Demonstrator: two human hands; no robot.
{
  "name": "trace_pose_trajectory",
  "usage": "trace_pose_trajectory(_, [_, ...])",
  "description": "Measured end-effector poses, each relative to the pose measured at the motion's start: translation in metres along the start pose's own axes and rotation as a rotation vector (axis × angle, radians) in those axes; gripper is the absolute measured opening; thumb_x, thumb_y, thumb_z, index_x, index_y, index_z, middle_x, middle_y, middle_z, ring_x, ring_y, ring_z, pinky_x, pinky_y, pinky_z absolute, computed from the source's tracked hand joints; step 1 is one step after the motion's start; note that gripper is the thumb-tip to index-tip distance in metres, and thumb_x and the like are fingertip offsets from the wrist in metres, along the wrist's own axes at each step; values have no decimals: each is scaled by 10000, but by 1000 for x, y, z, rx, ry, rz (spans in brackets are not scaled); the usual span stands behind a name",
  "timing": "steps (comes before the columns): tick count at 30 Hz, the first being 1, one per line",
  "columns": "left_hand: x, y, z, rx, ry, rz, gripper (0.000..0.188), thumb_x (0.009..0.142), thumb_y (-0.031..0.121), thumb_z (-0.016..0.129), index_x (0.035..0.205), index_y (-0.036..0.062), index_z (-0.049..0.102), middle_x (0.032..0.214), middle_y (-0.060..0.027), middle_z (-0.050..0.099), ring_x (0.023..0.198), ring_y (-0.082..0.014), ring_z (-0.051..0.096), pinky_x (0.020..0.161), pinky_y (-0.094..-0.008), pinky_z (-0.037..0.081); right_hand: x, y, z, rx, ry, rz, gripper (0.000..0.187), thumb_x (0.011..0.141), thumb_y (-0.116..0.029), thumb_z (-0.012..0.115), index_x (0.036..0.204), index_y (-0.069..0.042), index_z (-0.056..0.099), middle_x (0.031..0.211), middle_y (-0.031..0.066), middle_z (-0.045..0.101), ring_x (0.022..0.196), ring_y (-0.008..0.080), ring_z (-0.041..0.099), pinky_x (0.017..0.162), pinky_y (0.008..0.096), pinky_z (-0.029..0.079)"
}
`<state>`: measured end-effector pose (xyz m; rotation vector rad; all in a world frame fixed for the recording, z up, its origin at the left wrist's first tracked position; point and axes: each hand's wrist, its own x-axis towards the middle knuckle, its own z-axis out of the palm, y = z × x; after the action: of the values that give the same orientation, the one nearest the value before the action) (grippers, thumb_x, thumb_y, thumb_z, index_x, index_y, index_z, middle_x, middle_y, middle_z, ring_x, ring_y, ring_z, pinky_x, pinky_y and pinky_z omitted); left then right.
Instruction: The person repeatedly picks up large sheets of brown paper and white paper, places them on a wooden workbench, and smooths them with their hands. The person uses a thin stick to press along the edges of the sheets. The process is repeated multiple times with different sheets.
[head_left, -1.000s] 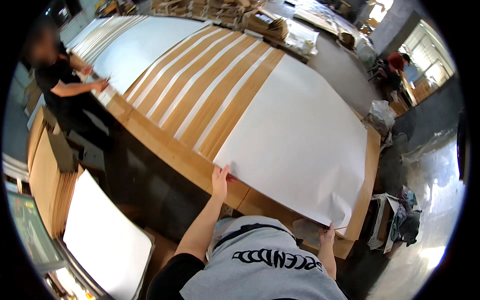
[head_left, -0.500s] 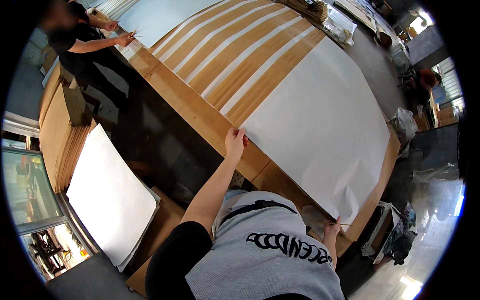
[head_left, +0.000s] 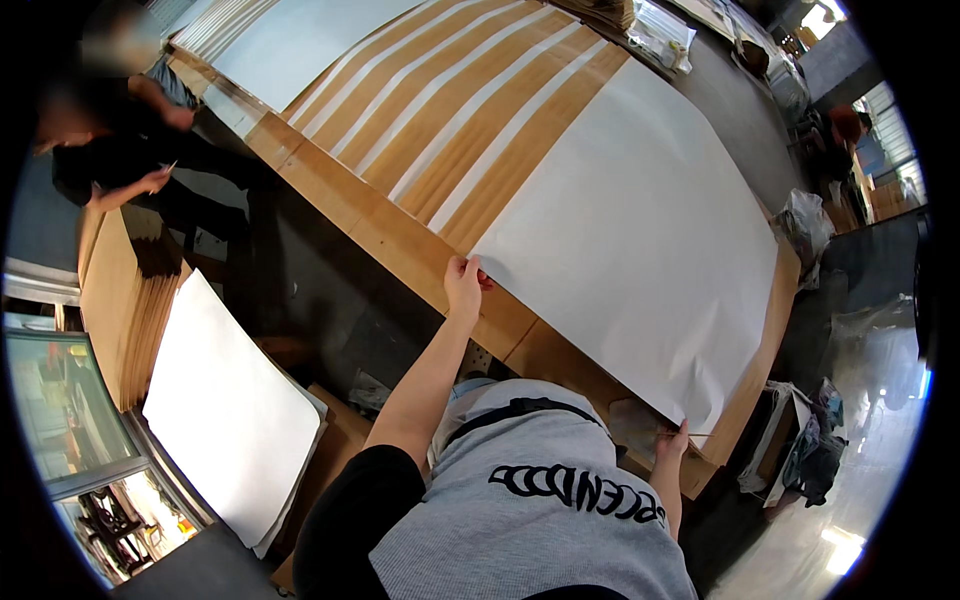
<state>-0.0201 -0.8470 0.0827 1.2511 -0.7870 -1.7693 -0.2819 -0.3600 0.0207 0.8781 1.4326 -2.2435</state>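
Observation:
A large white sheet (head_left: 640,240) lies on the long table, its near edge toward me and its surface creased near the right corner. My left hand (head_left: 465,287) is closed at the sheet's near left corner, thumb on top and fingers curled under. Farther right, my right hand (head_left: 672,443) pinches the near edge by the right corner. A thin light stick (head_left: 697,434) pokes out from that hand; its other end is hidden. Left of the sheet, brown sheets with white strips (head_left: 465,160) between them lie overlapped in a row.
The table's bare wooden edge (head_left: 385,222) runs along my front. At left are a stack of brown board (head_left: 125,310) and a pile of white sheets (head_left: 235,400). Two people (head_left: 125,150) are at the far left. Bagged items (head_left: 810,450) sit by the right corner.
The person at far left has stepped back and turned from the table, and a second person now shows beside them. My view has shifted slightly; both hands keep their places on the sheet.

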Motion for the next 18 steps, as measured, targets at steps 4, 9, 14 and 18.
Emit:
trace_pose_trajectory(4, [1,-1,1,48,5,6,176,858,164,483,771,37,398,588,-34,450,455,-139,494,408,-266,446,9,3,-11,-33,-7,-60,292,855,-228,510,1063,-24,493,1015,83,540,900,235,520,763,357,445])
trace_pose_trajectory(9, [6,-1,0,108,-19,33,179,858,169,482,780,33,394,596,-40,451,460,-140,500,413,-271,455,16,8,-16,88,38,-29,303,860,-200,490,1101,-18,467,1074,114,528,966,257,514,844,380,440])
trace_pose_trajectory(14, [11,-6,-11,397,162,154,224,837,187,524,808,12,387,666,-62,439,517,-149,451,459,-276,404,-9,13,19,59,16,-77,319,875,-197,433,1143,-22,436,1111,96,505,1005,238,483,907,387,371])
trace_pose_trajectory(18, [-60,30,45,965,-156,937,318,781,194,600,978,2,442,900,-99,425,799,-217,404,679,-330,365,10,16,-6,101,17,-84,302,850,-148,478,1126,-28,454,1079,98,510,983,232,487,854,386,408])
